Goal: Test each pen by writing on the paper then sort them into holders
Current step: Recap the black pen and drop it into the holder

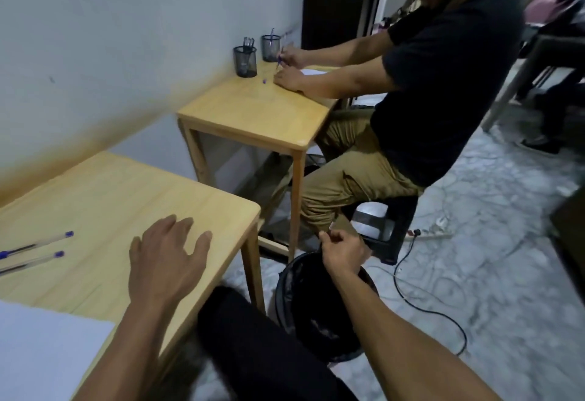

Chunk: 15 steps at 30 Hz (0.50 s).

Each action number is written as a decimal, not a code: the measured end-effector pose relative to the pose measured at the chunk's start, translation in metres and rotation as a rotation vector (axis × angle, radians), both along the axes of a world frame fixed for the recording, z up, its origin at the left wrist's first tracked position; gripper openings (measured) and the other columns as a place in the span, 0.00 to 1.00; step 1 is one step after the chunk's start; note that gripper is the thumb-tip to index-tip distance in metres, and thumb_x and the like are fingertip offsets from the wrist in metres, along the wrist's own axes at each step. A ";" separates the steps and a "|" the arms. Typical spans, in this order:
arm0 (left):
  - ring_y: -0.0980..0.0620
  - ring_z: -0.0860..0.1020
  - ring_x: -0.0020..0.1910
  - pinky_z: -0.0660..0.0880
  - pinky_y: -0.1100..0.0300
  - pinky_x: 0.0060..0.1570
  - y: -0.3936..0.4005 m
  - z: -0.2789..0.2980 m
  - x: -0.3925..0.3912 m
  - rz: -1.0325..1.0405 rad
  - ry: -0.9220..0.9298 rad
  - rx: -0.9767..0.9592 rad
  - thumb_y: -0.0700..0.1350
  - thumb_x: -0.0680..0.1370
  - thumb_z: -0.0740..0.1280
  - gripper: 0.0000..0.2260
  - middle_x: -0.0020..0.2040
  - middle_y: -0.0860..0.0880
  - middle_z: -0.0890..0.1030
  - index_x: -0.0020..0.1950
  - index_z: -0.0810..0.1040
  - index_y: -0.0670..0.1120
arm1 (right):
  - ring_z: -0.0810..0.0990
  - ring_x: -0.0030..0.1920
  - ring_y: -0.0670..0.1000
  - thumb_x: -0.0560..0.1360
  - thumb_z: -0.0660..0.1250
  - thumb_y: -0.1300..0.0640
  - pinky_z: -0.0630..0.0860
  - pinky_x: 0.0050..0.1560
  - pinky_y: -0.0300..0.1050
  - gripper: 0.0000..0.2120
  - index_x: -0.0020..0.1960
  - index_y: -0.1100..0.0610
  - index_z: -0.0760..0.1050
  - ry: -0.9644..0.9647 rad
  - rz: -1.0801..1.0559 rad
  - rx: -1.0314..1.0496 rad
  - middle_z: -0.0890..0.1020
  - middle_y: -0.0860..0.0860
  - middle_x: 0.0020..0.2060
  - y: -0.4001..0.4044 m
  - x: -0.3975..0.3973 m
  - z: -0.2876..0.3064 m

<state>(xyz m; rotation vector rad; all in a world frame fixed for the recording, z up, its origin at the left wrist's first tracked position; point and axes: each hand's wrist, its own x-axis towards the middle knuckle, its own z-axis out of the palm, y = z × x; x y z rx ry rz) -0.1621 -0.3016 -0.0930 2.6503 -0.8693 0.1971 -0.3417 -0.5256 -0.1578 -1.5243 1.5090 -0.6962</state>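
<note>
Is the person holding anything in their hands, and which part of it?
The left hand is open and holds nothing. The right hand is curled shut over the bin; whether it holds anything cannot be told.

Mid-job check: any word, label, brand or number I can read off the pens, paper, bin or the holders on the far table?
No readable text anywhere in this view.
Two pens on the near table: barrels blurred, any print unreadable.
Paper: the visible part is blank.
Bin: no label visible.
Mesh holders on the far table: no label visible.
</note>
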 end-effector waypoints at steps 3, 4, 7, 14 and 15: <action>0.43 0.68 0.71 0.63 0.39 0.68 -0.001 0.000 -0.001 0.000 -0.011 -0.003 0.61 0.79 0.60 0.23 0.70 0.44 0.74 0.66 0.77 0.49 | 0.83 0.56 0.60 0.76 0.75 0.52 0.72 0.51 0.43 0.11 0.53 0.59 0.86 0.001 0.001 0.018 0.88 0.57 0.51 -0.004 -0.003 -0.010; 0.43 0.68 0.71 0.63 0.39 0.68 -0.001 0.000 -0.001 -0.001 -0.010 -0.004 0.61 0.79 0.60 0.23 0.70 0.44 0.74 0.66 0.77 0.49 | 0.83 0.56 0.60 0.76 0.75 0.52 0.71 0.51 0.42 0.12 0.53 0.60 0.86 0.008 0.001 0.014 0.87 0.57 0.52 -0.005 -0.004 -0.010; 0.42 0.68 0.71 0.63 0.39 0.68 -0.001 0.000 -0.001 -0.007 -0.010 0.009 0.61 0.79 0.59 0.23 0.70 0.43 0.74 0.67 0.77 0.49 | 0.82 0.60 0.59 0.75 0.75 0.52 0.66 0.50 0.40 0.16 0.60 0.59 0.84 0.027 0.013 -0.004 0.87 0.57 0.55 -0.006 -0.007 -0.007; 0.43 0.68 0.71 0.62 0.39 0.69 0.000 0.000 -0.001 -0.011 -0.009 0.012 0.62 0.79 0.58 0.24 0.71 0.44 0.73 0.67 0.76 0.48 | 0.73 0.71 0.61 0.72 0.78 0.48 0.70 0.67 0.50 0.32 0.72 0.58 0.75 0.033 0.041 -0.012 0.79 0.59 0.67 -0.010 -0.012 -0.010; 0.43 0.68 0.71 0.61 0.39 0.69 0.000 0.000 -0.001 -0.011 -0.008 0.011 0.62 0.79 0.58 0.24 0.71 0.44 0.73 0.68 0.76 0.48 | 0.72 0.71 0.61 0.72 0.78 0.49 0.70 0.67 0.51 0.33 0.73 0.58 0.74 0.035 0.044 -0.010 0.78 0.60 0.68 -0.010 -0.013 -0.010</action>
